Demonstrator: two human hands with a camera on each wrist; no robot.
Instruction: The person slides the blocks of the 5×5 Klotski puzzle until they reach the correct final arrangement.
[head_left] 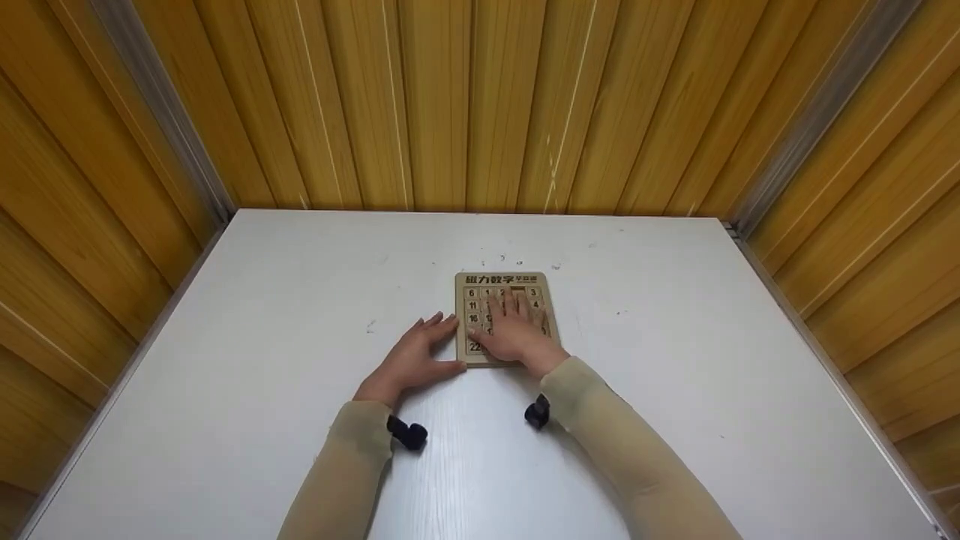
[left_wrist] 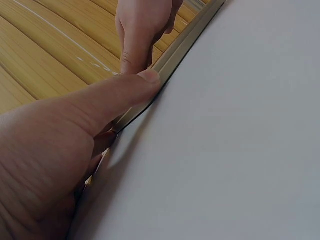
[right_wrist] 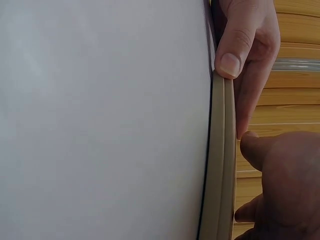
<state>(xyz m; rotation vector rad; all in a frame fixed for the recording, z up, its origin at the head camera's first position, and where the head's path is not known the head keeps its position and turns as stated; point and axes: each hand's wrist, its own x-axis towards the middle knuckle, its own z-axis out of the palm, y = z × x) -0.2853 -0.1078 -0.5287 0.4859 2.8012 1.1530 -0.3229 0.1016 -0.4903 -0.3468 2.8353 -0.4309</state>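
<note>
A wooden number slide puzzle (head_left: 507, 279) lies flat on the white table, its numbered square tiles set in a raised frame. My left hand (head_left: 417, 357) holds its near left corner: the thumb is against the near edge and the fingers are along the left side. In the left wrist view the left thumb (left_wrist: 120, 95) lies on the frame's edge. My right hand (head_left: 514, 334) lies over the tiles, fingers spread and pointing away, fingertips at the upper rows. It hides many middle and lower tiles. A dark gap shows in the top row beside the tile marked 3.
The white table (head_left: 315, 277) extends around the puzzle, with small dark marks beyond it. Yellow wood-patterned panels (head_left: 480, 105) rise behind and at both sides, with grey metal posts (head_left: 161, 105) at the corners. A black wrist camera (head_left: 409, 435) is strapped to each sleeve.
</note>
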